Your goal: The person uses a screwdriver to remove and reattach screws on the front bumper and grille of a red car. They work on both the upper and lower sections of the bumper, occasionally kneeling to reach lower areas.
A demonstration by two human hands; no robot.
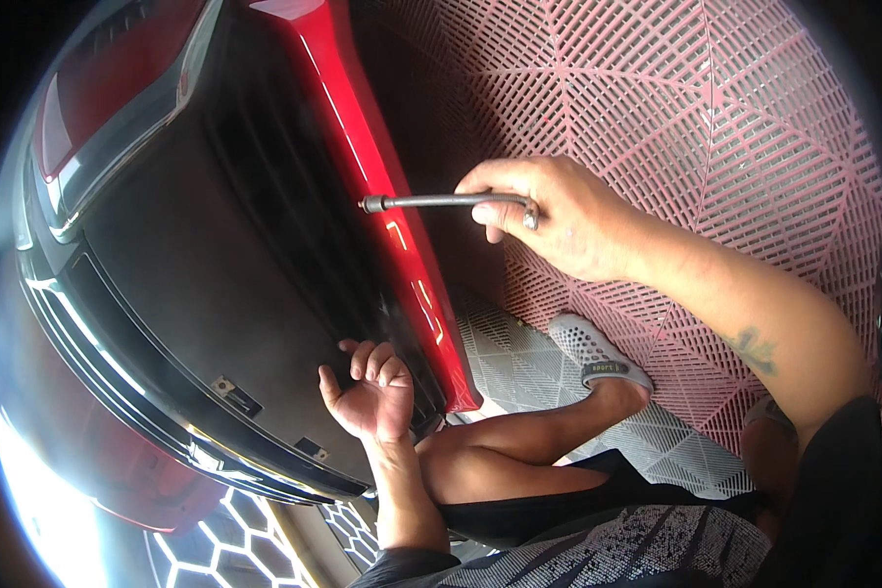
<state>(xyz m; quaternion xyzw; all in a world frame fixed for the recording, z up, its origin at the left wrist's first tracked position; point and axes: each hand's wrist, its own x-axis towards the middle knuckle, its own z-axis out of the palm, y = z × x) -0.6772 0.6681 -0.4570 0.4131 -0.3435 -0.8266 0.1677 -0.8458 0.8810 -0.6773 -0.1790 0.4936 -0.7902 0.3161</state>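
Note:
My right hand (559, 211) grips the bent end of an L-shaped socket wrench (441, 201), its fingers wrapped round the bar. The wrench's straight shaft points left, and its socket end is over the edge of a glossy red body panel (363, 147); I cannot tell whether they touch. Something small and copper-coloured shows at the socket's tip. Lower down, my left hand (377, 397) is empty, palm up with the fingers loosely bent and apart. It is in front of a large black vehicle panel (186, 255), near the red panel's lower end.
A red lamp (118, 83) in a shiny surround is at upper left. Metal clips (230, 392) sit on the black panel. My bent knee (480, 465) is beside the vehicle, and my grey clog (598, 353) rests on red and grey slatted floor tiles (637, 78).

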